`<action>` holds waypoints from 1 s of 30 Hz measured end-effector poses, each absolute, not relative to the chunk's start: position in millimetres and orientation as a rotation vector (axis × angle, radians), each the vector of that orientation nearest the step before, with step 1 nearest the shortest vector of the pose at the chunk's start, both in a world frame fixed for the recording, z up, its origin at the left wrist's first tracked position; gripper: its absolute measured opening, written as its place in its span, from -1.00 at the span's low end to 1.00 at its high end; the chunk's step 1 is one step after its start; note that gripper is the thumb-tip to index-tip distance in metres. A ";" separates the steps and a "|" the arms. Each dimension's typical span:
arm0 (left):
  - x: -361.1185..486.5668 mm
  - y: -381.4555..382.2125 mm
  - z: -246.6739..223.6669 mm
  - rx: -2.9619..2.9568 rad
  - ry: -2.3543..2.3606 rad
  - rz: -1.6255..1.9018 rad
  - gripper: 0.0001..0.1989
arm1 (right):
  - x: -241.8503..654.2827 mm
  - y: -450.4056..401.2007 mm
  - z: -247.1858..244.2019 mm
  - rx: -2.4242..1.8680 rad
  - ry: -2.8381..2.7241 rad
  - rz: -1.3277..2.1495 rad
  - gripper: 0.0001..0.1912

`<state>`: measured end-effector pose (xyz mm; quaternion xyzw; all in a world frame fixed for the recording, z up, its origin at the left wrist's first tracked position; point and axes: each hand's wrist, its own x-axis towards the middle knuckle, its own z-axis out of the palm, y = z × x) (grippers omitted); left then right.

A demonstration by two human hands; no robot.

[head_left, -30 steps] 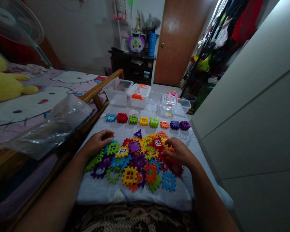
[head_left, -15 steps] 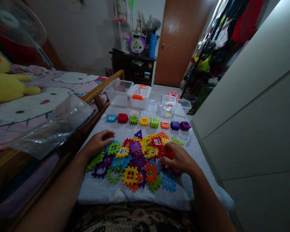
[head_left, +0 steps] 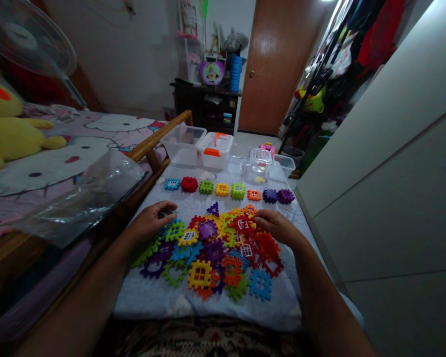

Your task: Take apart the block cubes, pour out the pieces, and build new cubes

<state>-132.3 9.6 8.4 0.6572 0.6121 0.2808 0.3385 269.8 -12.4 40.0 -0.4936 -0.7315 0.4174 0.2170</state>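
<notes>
A pile of notched plastic tiles in many colours lies on the light blue cloth. At the pile's upper left edge rests my left hand, fingers curved and apart, holding nothing. My right hand reaches over the pile's right side, thumb and fingers close together on a yellow tile partly hidden by the fingers. Below that hand lie a red-orange tile and several red ones. Behind the pile runs a row of small stacks, among them a red stack and a purple stack.
Clear plastic boxes stand at the far end, one with an orange handle. A wooden bed rail and a clear plastic bag are on the left. A pale cabinet borders the right side.
My right hand has moved up and away from the red tiles at the pile's right. A red-orange tile now shows there. My left hand has barely moved.
</notes>
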 end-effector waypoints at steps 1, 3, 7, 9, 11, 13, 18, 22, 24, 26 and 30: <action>-131.6 8.7 11.1 1.721 1.617 0.736 -0.38 | 266.3 -9.2 38.3 -1.348 -2.011 1.170 -0.73; -129.6 6.4 17.4 1.733 1.663 0.745 -0.38 | 258.9 -4.0 33.2 -1.336 -2.012 1.125 -0.76; -122.6 -0.9 32.6 1.784 1.685 0.736 -0.42 | 251.4 1.4 16.7 -1.442 -2.000 0.825 -0.77; -115.4 -5.1 41.5 1.849 1.662 0.732 -0.46 | 252.9 2.0 8.7 -1.461 -1.970 0.707 -0.73; -103.7 -9.2 51.2 1.943 1.614 0.727 -0.51 | 256.4 1.9 3.0 -1.447 -1.977 0.626 -0.73; -85.9 -12.8 60.5 2.070 1.522 0.718 -0.57 | 260.3 1.8 0.1 -1.441 -1.993 0.545 -0.74; -15.5 -18.2 71.6 2.456 1.256 0.574 -0.68 | 267.4 3.3 -2.0 -1.454 -1.890 0.354 -0.76; 43.9 -17.2 67.8 2.685 1.246 0.326 -0.63 | 270.7 4.1 -6.5 -1.471 -1.850 0.258 -0.76; 64.4 -14.8 64.9 2.738 1.287 0.212 -0.60 | 272.0 4.4 -9.4 -1.483 -1.849 0.238 -0.76; 76.8 -12.1 62.2 2.765 1.317 0.154 -0.57 | 273.5 5.2 -11.5 -1.490 -1.835 0.236 -0.76; 84.3 -7.8 56.8 2.753 1.359 0.116 -0.64 | 277.3 7.9 -13.4 -1.502 -1.761 0.288 -0.74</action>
